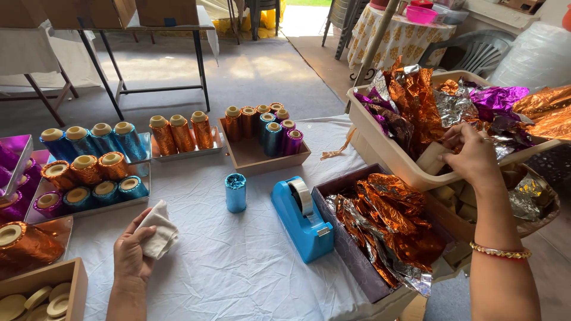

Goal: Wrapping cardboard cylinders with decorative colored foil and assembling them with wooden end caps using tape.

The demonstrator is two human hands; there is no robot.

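while clutched in left hand (132, 252), white cloth (159, 229)

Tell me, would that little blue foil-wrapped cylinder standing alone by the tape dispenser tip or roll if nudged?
The blue cylinder stands upright on wrinkled cloth, taller than wide, so it would probably tip. Once down, its round shape would likely roll. Its shiny foil may feel slippery.

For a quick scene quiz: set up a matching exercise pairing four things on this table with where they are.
Things:
1. white cloth
2. blue tape dispenser
3. single blue foil-wrapped roll
4. crumpled orange foil sheets

Places:
A. standing alone on the white sheet
B. in the left hand
C. in the dark box
D. between the lone roll and the dark box

Pairs: 1-B, 2-D, 3-A, 4-C
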